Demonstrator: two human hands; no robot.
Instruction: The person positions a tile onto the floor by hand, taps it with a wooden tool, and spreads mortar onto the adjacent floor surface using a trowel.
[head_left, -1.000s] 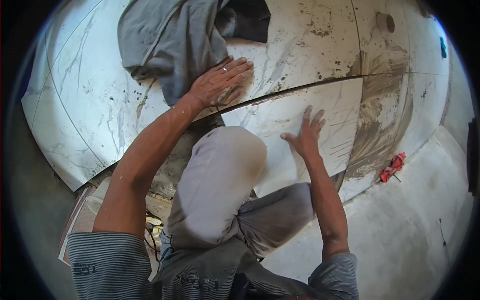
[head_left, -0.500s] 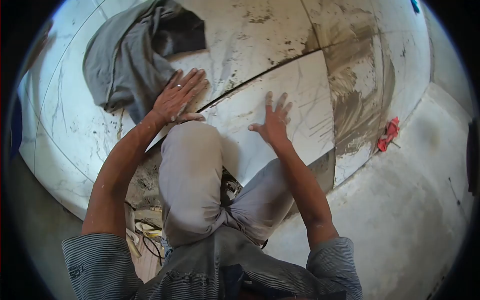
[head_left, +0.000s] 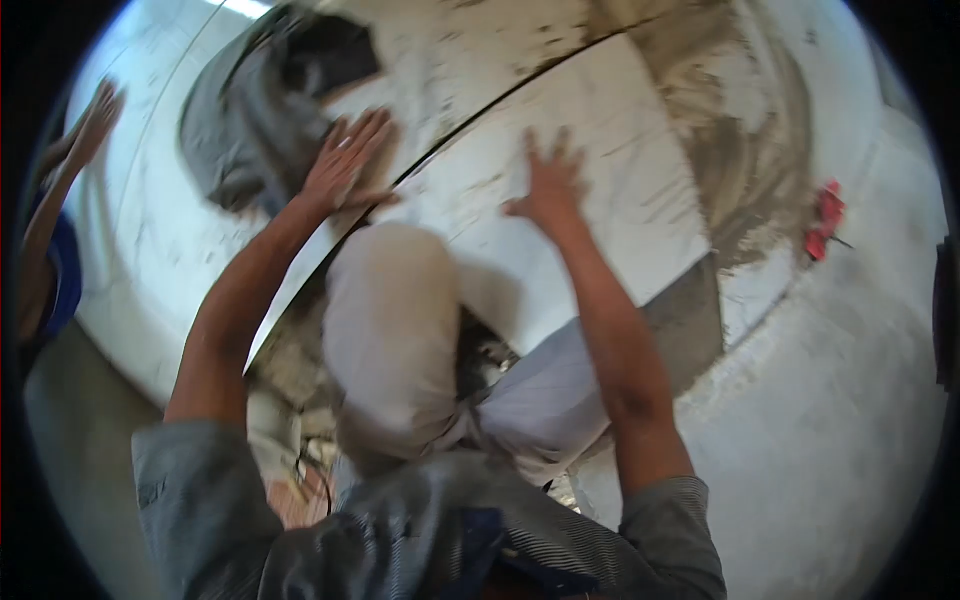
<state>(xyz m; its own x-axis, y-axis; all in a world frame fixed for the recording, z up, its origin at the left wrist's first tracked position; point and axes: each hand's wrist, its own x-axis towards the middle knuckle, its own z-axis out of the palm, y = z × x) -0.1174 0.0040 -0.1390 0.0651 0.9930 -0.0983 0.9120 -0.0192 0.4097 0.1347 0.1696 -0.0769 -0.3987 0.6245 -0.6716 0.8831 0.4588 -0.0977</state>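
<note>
A large white marble-patterned tile [head_left: 640,160] lies in front of my knees, with a dark gap along its far left edge. My right hand [head_left: 550,188] is over this tile with fingers spread and nothing in it; blur hides whether it presses down. Across the gap, my left hand [head_left: 345,170] is spread flat on the neighbouring tile [head_left: 440,60], thumb close to the gap. Just beyond my left fingers lies a crumpled grey cloth [head_left: 235,135].
At the far left, another person's hand [head_left: 95,125] and arm show beside blue clothing [head_left: 65,270]. Wet grey mortar [head_left: 760,150] smears the surface at right. A red scrap [head_left: 827,215] lies near the concrete floor [head_left: 820,400]. A dark cable [head_left: 318,485] is by my left knee.
The view has shifted and blurred. Another person's arm has come further into sight at the left. My hands stay spread in nearly the same places.
</note>
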